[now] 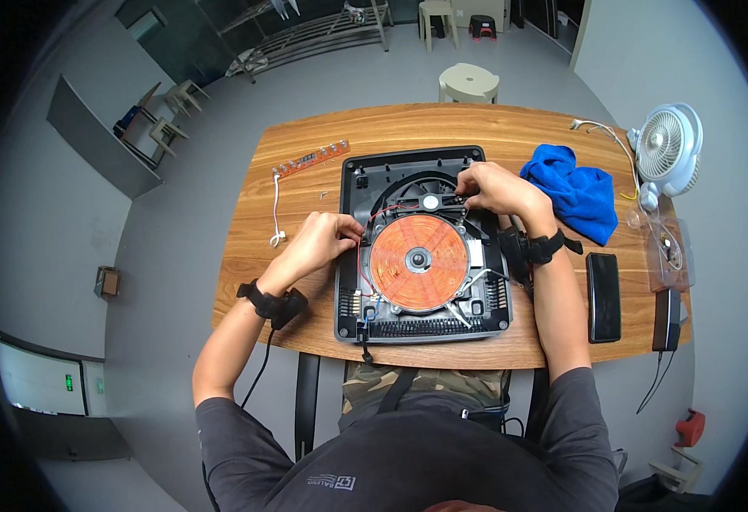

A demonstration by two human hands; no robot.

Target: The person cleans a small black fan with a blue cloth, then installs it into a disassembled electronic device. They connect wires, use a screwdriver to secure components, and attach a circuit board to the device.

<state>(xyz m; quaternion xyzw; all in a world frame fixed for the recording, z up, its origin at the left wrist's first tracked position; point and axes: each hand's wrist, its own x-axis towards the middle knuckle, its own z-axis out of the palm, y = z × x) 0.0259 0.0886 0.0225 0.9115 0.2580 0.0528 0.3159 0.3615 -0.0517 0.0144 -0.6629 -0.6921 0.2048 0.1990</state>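
Wooden table (pixel 391 128), blue cloth (pixel 580 192) and fan (pixel 668 147) beside opened cooker (pixel 425 247); hands (pixel 318 239) pinching its wires.

Opened induction cooker base (pixel 353 256): black plastic housing, lid off, lying flat at centre of wooden table w/ internals facing up. Round copper coil (pixel 418 262) sits mid-housing, flat, orange-red, dark hub. Cooling fan (pixel 429 202) at far end, just beyond coil. Thin red wire (pixel 359 256) runs along coil's left side.
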